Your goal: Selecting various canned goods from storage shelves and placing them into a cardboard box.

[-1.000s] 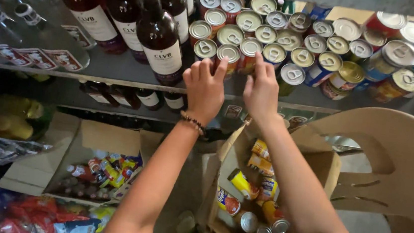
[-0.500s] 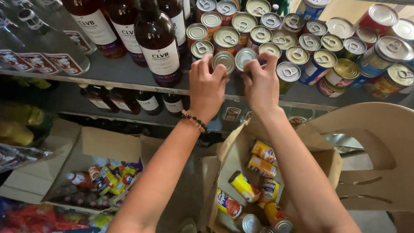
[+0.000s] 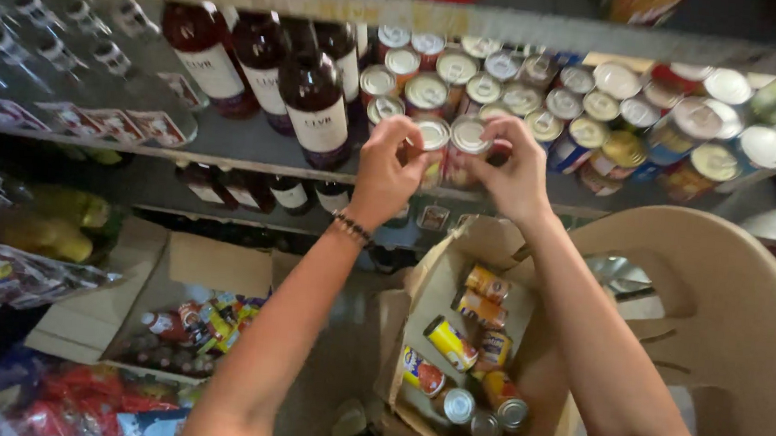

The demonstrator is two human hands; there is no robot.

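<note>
Two hands set tins at the front edge of a shop shelf.

The left hand [image 3: 388, 167] clasps one silver-topped tin [image 3: 433, 141] and the right hand [image 3: 514, 173] clasps another tin [image 3: 467, 141] just beside it, both at the shelf [image 3: 226, 143] lip at 12 o'clock. Rows of cans [image 3: 548, 101] stand behind at 1 o'clock, dark bottles [image 3: 313, 109] at 11 o'clock. An open cardboard box [image 3: 434, 278] of cans sits below at 6 o'clock, a beige plastic chair [image 3: 725, 322] at 4 o'clock.
</note>
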